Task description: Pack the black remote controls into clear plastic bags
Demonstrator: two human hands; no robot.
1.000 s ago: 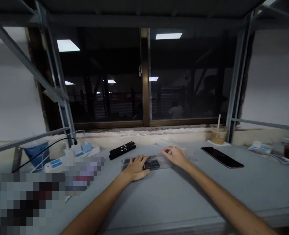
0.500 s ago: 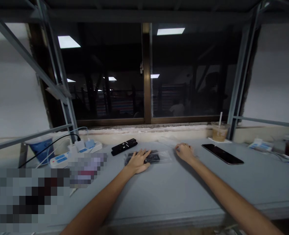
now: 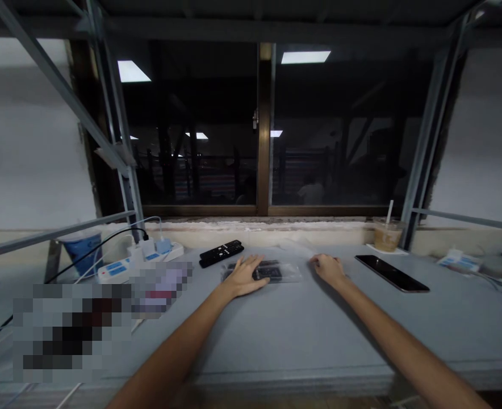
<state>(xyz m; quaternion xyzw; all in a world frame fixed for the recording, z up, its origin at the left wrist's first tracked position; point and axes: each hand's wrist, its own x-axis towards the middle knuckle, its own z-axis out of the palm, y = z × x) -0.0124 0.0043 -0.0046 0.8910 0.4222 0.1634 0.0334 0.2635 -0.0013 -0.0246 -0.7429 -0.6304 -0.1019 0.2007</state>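
Both forearms are stretching far across the grey table [image 3: 302, 335]. The left hand [image 3: 246, 275] is lying flat, fingers spread, pressing on a remote sealed in a clear bag [image 3: 276, 273], which is sticking out to its right. The right hand [image 3: 328, 268] is resting loosely curled just right of the bag, holding nothing. Open tabletop is lying near; a second remote [image 3: 221, 253] and a phone [image 3: 391, 272] are flanking them.
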